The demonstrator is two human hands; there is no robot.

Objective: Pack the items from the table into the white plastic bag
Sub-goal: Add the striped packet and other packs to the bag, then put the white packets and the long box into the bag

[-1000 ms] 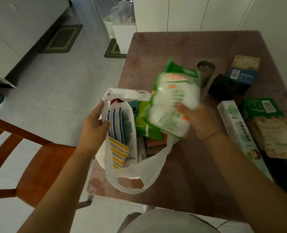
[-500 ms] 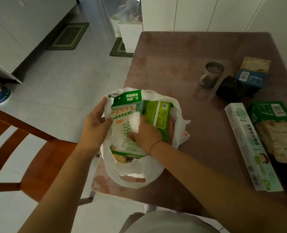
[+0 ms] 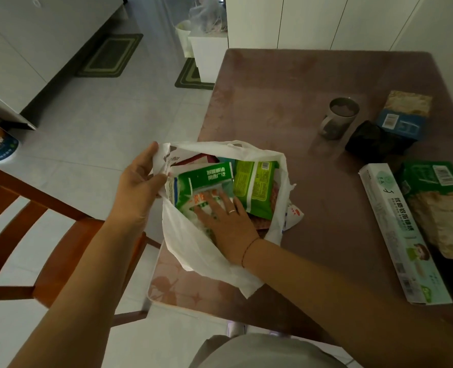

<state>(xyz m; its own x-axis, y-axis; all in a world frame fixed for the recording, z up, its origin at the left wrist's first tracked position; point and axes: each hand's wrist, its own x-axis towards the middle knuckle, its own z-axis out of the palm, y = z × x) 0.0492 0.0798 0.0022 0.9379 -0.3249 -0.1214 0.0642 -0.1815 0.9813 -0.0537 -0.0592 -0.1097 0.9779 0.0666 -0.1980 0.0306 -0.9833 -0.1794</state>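
The white plastic bag (image 3: 193, 245) sits open at the table's near left corner. My left hand (image 3: 138, 187) pinches its left rim and holds the mouth wide. Inside lies a green and white packet (image 3: 204, 181) on top, with a lime green packet (image 3: 254, 187) beside it on the right. My right hand (image 3: 228, 221) reaches into the bag and rests flat on the green and white packet, fingers spread. On the table to the right lie a long white box (image 3: 403, 235), a green-topped pouch (image 3: 443, 197), a black bundle (image 3: 371, 142) and a blue box (image 3: 403, 118).
A metal mug (image 3: 338, 118) stands mid-table past the bag. The brown table (image 3: 286, 83) has a wooden chair (image 3: 29, 235) at its left. White cabinets and two floor mats (image 3: 108, 55) lie beyond on the tiled floor.
My right hand carried the green and white packet from above the table down into the bag and now presses on it with flat fingers. My left hand kept hold of the rim.
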